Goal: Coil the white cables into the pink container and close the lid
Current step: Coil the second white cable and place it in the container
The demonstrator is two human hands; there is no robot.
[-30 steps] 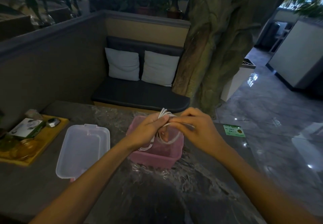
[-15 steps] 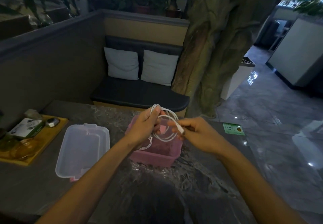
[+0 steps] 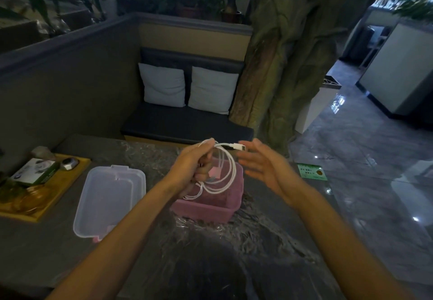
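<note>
Left hand (image 3: 195, 165): fist closed round coiled white cable (image 3: 228, 178), loops hanging above open pink container (image 3: 210, 208) on dark table (image 3: 257, 241); plug end pointing right. Right hand (image 3: 264, 166): open, fingers spread, empty, just beside plug. Clear lid (image 3: 109, 200): flat on table, left of container.

A dark marbled table (image 3: 269, 248) is being shared by a yellow wooden tray (image 3: 63, 182) at its left edge and a green card (image 3: 311, 171) at its right. A small box (image 3: 35, 171) is being carried on the tray. Beyond, two white cushions (image 3: 187, 87) are being propped on a dark bench seat (image 3: 182, 124) beside a thick tree trunk (image 3: 293, 53).
</note>
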